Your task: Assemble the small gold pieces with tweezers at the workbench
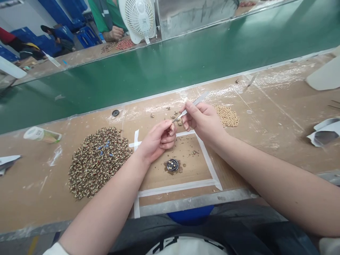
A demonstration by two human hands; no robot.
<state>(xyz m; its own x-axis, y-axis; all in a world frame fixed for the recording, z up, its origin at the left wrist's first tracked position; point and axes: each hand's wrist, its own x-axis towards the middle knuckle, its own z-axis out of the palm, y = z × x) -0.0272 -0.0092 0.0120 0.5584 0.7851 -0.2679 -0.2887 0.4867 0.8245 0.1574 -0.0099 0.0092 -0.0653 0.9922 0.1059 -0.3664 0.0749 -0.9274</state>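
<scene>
My left hand (pixel 159 139) is closed in a pinch on a tiny part that I cannot make out, held above a white tape rectangle (pixel 205 157) on the brown bench. My right hand (pixel 202 120) grips metal tweezers (pixel 190 108), whose tips meet the left fingertips. Below the hands a small round dark part (pixel 172 164) lies inside the tape. A big heap of small brown-and-white coil parts (pixel 97 161) lies to the left of my left hand. A smaller heap of tan beads (pixel 227 115) lies right behind my right hand.
A green conveyor belt (pixel 164 67) runs behind the bench. A white capped tube (pixel 42 134) lies at the left, paper scraps (pixel 324 132) at the right. A white fan (pixel 138 17) stands across the belt, where another person's hand (pixel 115 33) rests near piles of parts.
</scene>
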